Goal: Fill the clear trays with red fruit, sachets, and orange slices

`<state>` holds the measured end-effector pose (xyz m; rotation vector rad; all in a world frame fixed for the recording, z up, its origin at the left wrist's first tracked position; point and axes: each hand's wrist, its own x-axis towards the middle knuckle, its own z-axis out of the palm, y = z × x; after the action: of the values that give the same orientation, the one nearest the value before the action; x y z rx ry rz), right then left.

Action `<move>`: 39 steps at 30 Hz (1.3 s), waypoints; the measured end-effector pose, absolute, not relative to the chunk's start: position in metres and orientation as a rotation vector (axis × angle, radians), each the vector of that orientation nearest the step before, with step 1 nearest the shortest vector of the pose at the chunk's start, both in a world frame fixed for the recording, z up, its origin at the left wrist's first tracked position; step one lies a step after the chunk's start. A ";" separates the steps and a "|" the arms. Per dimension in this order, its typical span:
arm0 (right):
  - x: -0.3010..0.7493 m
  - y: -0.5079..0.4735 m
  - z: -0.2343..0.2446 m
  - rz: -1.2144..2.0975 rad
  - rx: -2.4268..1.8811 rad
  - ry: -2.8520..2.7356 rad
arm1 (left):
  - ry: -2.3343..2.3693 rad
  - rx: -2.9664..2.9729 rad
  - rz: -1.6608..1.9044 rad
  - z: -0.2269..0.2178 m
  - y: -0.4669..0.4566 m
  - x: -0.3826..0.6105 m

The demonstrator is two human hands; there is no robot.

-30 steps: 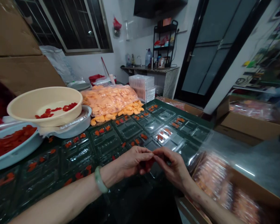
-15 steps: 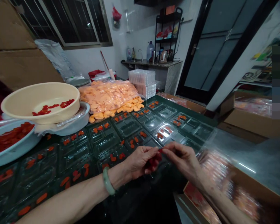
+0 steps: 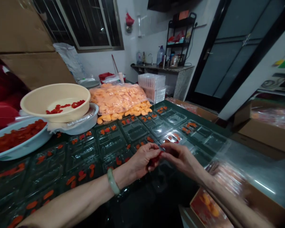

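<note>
My left hand (image 3: 144, 160), with a pale green bangle (image 3: 113, 181) on the wrist, is closed around several small dark red pieces (image 3: 155, 160). My right hand (image 3: 179, 156) meets it, its thumb and fingers pinched at those same pieces; whether it grips one is hidden. Both hands are above clear plastic trays (image 3: 109, 142) laid in rows on a dark green table. Many trays carry flat orange-red pieces (image 3: 106, 130) along one end. Just beyond the hands, one tray (image 3: 172, 136) holds several such pieces under a bright reflection.
A cream basin (image 3: 55, 101) with red pieces and a light blue basin (image 3: 19, 139) full of orange-red pieces stand left. Behind lies a clear bag of orange pieces (image 3: 118, 98), beside stacked clear trays (image 3: 152, 85). An open carton (image 3: 258, 202) of wrapped packs is at right.
The view has turned left, so the scene sits farther right. My right hand has drawn in against the left, its fingers now nearer the red pieces.
</note>
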<state>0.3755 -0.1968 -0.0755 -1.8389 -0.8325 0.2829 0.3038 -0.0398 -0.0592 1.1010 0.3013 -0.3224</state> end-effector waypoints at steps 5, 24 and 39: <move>0.373 -0.189 -0.065 0.514 -1.604 -0.780 | 0.277 1.103 -0.280 -0.063 -0.042 0.314; 0.601 -0.068 -0.091 -0.011 -2.673 -0.773 | 0.606 0.949 -0.117 -0.063 0.025 0.305; 0.582 -0.059 -0.108 -0.250 -2.802 -1.152 | 0.580 0.888 -0.105 -0.070 0.016 0.326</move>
<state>0.5816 -0.0587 -0.1077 -2.8018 -1.1519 -0.2496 0.3263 0.0158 -0.0700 0.8881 0.5796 -0.1050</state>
